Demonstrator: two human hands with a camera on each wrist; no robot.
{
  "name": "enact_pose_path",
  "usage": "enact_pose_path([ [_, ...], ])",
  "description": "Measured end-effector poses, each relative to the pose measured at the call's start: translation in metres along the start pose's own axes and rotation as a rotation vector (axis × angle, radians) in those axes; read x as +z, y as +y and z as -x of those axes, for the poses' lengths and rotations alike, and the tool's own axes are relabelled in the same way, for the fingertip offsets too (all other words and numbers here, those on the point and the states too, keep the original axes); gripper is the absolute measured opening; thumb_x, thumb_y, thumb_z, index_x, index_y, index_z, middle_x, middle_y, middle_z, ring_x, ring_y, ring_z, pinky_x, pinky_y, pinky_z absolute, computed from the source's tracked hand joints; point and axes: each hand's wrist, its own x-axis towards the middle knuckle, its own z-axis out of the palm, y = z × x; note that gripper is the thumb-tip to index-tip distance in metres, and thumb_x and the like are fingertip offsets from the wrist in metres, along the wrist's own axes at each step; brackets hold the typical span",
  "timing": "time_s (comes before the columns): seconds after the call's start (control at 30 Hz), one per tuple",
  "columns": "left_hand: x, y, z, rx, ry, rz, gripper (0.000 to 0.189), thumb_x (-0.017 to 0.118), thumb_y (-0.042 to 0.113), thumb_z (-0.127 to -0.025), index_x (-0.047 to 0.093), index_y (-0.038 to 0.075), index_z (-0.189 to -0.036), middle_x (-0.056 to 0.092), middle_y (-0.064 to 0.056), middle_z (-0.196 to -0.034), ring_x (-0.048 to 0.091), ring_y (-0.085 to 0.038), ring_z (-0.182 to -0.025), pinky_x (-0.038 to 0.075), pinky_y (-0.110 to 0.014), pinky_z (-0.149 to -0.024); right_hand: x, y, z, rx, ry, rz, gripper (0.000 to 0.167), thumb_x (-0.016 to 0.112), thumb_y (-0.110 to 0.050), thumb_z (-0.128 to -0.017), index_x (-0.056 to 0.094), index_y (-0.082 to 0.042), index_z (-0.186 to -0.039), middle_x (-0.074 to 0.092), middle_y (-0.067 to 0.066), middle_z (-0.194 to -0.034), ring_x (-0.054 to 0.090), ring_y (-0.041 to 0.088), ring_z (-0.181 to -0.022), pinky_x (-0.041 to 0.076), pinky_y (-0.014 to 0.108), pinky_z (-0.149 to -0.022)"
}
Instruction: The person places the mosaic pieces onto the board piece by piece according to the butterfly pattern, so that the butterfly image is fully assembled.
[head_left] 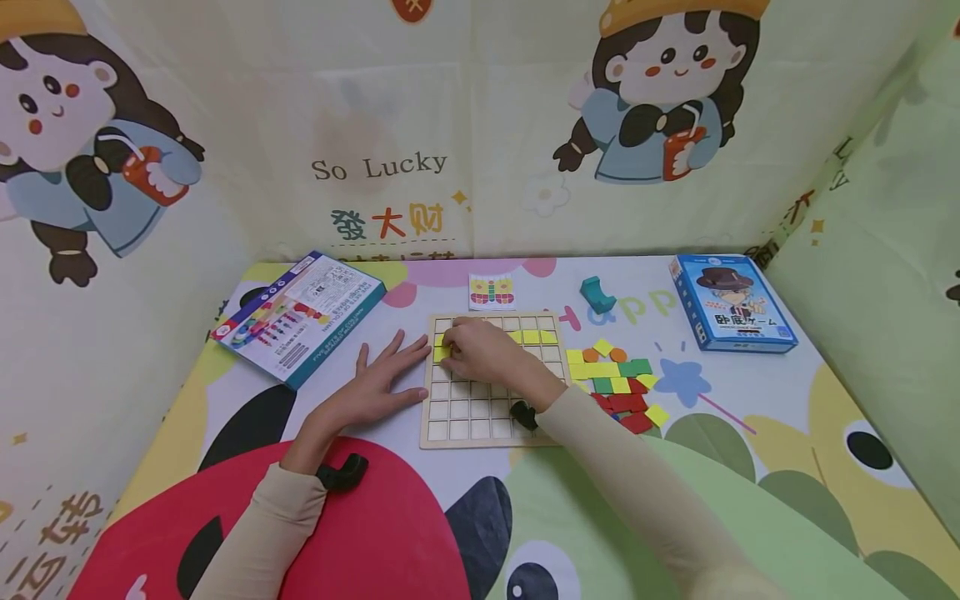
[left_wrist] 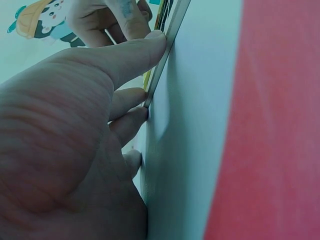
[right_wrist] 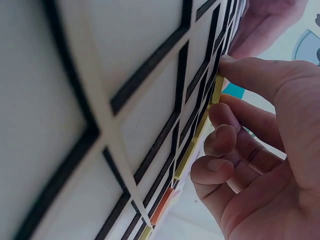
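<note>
A wooden grid board (head_left: 459, 440) lies on the patterned table cover. My right hand (head_left: 487, 352) is over its upper left part, with thumb and index finger pinching a yellow tile (right_wrist: 218, 90) at the grid. More yellow tiles (head_left: 531, 337) sit in cells toward the board's upper right, and the right wrist view shows an orange tile (right_wrist: 162, 206) in the grid too. Spread flat beside the board's left edge, my left hand (head_left: 386, 385) touches the frame with its thumb and fingertips. My right hand hides several cells.
Loose tiles (head_left: 626, 402) in yellow, green, red, orange and blue lie right of the board. Behind it are a butterfly picture card (head_left: 492, 292) and a teal curved piece (head_left: 597, 295). A game box (head_left: 300, 317) lies at left, a blue box (head_left: 733, 303) at right.
</note>
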Motion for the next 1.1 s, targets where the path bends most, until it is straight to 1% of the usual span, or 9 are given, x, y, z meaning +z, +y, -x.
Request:
enact_pose_path([
  [0.3, 0.000, -0.001, 0.001, 0.001, 0.004, 0.000, 0.081, 0.074, 0.040, -0.096, 0.037, 0.021, -0.166, 0.027, -0.004, -0.178, 0.001, -0.038, -0.169, -0.018, -0.077, -0.123, 0.001, 0.002, 0.000, 0.011, -0.002, -0.017, 0.031, 0.078, -0.031, -0.098, 0.078, -0.009, -0.120, 0.071, 0.003, -0.106, 0.060, 0.013, -0.087, 0.054, 0.028, -0.081],
  [0.4, 0.001, -0.001, 0.001, -0.001, 0.006, -0.003, 0.081, 0.074, 0.040, -0.096, 0.037, 0.022, -0.166, 0.027, -0.004, -0.178, 0.001, -0.038, -0.169, -0.018, -0.077, -0.123, 0.000, 0.007, 0.005, 0.015, 0.002, -0.039, 0.029, 0.077, -0.030, -0.098, 0.078, -0.010, -0.119, 0.071, 0.002, -0.105, 0.060, 0.013, -0.088, 0.055, 0.028, -0.082],
  [0.5, 0.001, 0.000, 0.001, -0.005, 0.006, -0.004, 0.081, 0.074, 0.040, -0.097, 0.036, 0.022, -0.167, 0.026, -0.003, -0.178, 0.001, -0.038, -0.169, -0.018, -0.077, -0.123, -0.006, 0.016, 0.015, 0.035, 0.006, -0.067, 0.026, 0.076, -0.028, -0.099, 0.079, -0.011, -0.118, 0.072, 0.002, -0.106, 0.062, 0.014, -0.089, 0.057, 0.030, -0.084],
  [0.6, 0.001, 0.000, 0.001, -0.008, 0.007, -0.004, 0.082, 0.074, 0.040, -0.097, 0.036, 0.022, -0.167, 0.026, -0.003, -0.178, 0.000, -0.037, -0.169, -0.018, -0.076, -0.123, -0.016, 0.030, 0.030, 0.061, 0.018, -0.089, 0.025, 0.076, -0.026, -0.099, 0.080, -0.010, -0.117, 0.075, 0.003, -0.108, 0.065, 0.016, -0.094, 0.059, 0.032, -0.088],
  [0.67, 0.000, 0.000, 0.002, -0.010, 0.008, -0.002, 0.082, 0.074, 0.040, -0.096, 0.036, 0.022, -0.167, 0.026, -0.003, -0.178, 0.000, -0.037, -0.169, -0.018, -0.077, -0.123, -0.023, 0.042, 0.042, 0.093, 0.036, -0.102, 0.026, 0.077, -0.026, -0.098, 0.080, -0.010, -0.118, 0.075, 0.004, -0.109, 0.065, 0.018, -0.096, 0.060, 0.032, -0.087],
  [0.77, 0.000, 0.001, 0.001, -0.004, 0.006, 0.003, 0.082, 0.074, 0.040, -0.097, 0.036, 0.021, -0.167, 0.026, -0.004, -0.178, 0.001, -0.038, -0.169, -0.018, -0.077, -0.123, -0.034, 0.065, 0.064, 0.146, 0.072, -0.110, 0.026, 0.077, -0.023, -0.098, 0.080, -0.007, -0.118, 0.076, 0.006, -0.106, 0.065, 0.020, -0.093, 0.058, 0.031, -0.081],
  [0.87, 0.000, 0.001, 0.001, -0.003, 0.001, 0.005, 0.082, 0.074, 0.041, -0.097, 0.036, 0.021, -0.167, 0.026, -0.004, -0.178, 0.000, -0.038, -0.169, -0.018, -0.077, -0.123, -0.044, 0.090, 0.088, 0.203, 0.100, -0.098, 0.026, 0.078, -0.022, -0.097, 0.079, -0.006, -0.117, 0.074, 0.006, -0.099, 0.063, 0.019, -0.086, 0.054, 0.028, -0.074],
  [0.97, 0.000, 0.001, 0.001, -0.002, -0.003, 0.005, 0.082, 0.074, 0.041, -0.097, 0.036, 0.021, -0.167, 0.025, -0.004, -0.178, 0.000, -0.038, -0.169, -0.018, -0.077, -0.123, -0.051, 0.113, 0.111, 0.263, 0.104, -0.077, 0.027, 0.079, -0.022, -0.096, 0.078, -0.006, -0.117, 0.074, 0.007, -0.098, 0.061, 0.019, -0.085, 0.053, 0.025, -0.070],
  [1.1, 0.000, 0.001, 0.000, -0.006, -0.004, 0.002, 0.082, 0.074, 0.041, -0.097, 0.036, 0.022, -0.167, 0.025, -0.004, -0.178, 0.000, -0.038, -0.169, -0.018, -0.077, -0.123, -0.058, 0.138, 0.138, 0.341, 0.087, -0.062, 0.029, 0.080, -0.023, -0.095, 0.079, -0.005, -0.118, 0.074, 0.008, -0.099, 0.061, 0.021, -0.088, 0.053, 0.025, -0.069],
])
